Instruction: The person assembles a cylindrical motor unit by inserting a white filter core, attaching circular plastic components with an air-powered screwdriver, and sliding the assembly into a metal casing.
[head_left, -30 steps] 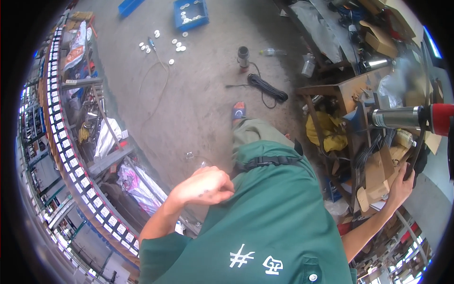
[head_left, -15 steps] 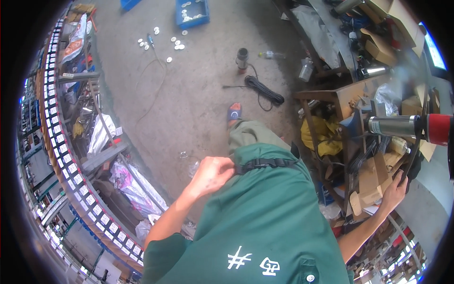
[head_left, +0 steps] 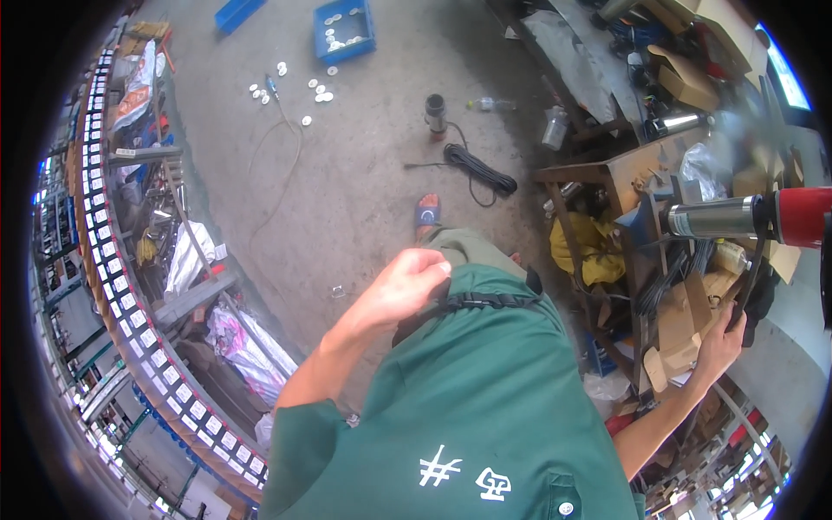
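My left hand (head_left: 407, 282) is raised in front of my waist, its fingers curled closed beside the black belt (head_left: 481, 302) over the green shirt (head_left: 485, 381). Whether anything lies inside that fist is hidden. Off to the right, my right hand (head_left: 721, 341) has its fingers closed round the lower end of a dark curved bar (head_left: 756, 269). Just above that hand a silver metal cylinder (head_left: 715, 217) lies level, with a red cylindrical part (head_left: 802, 217) at its right end; the bar passes where the two meet. An opened cardboard box (head_left: 680, 325) sits left of the right hand.
A cluttered wooden bench (head_left: 620, 178) stands at the right. On the concrete floor ahead are a dark upright cylinder (head_left: 435, 113), a coiled black cable (head_left: 481, 169), a plastic bottle (head_left: 491, 105), white discs (head_left: 323, 97) and a blue crate (head_left: 345, 54). Labelled shelving (head_left: 130, 312) curves along the left.
My left hand has risen from the belt's left end, moving forward and slightly right. My right hand keeps its hold on the bar. The view has shifted a little.
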Tool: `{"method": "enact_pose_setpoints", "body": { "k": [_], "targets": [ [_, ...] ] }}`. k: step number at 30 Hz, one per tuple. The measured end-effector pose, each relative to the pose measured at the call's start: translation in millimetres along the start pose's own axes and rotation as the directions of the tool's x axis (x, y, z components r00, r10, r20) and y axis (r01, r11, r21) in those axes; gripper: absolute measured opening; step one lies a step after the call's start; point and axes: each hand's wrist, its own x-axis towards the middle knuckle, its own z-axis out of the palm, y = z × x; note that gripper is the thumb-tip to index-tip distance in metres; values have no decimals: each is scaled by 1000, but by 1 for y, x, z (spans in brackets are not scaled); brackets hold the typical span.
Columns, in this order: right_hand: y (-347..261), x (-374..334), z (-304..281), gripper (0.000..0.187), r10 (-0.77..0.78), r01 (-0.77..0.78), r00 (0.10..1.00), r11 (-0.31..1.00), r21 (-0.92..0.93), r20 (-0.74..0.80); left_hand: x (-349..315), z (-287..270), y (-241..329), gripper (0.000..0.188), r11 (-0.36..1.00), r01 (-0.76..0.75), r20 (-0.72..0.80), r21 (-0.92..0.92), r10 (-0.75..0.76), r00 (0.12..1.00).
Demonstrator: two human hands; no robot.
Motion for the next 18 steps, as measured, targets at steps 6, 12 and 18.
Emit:
{"method": "enact_pose_setpoints", "body": {
  "k": [6, 12, 18],
  "targets": [
    [1, 0, -4, 42, 9, -9, 1000, 1000, -21, -9, 12, 28, 23, 26, 995, 97, 125, 28, -100, 987],
    [-2, -1, -3, 42, 20, -20, 1000, 999, -29, 6, 28, 54, 32, 27, 996, 92, 144, 9, -92, 985],
    [-22, -4, -8, 40, 41, -41, 999, 999, -2, 26, 25, 45, 26, 29, 953, 20, 278, 302, -108, 954]
  ]
}}
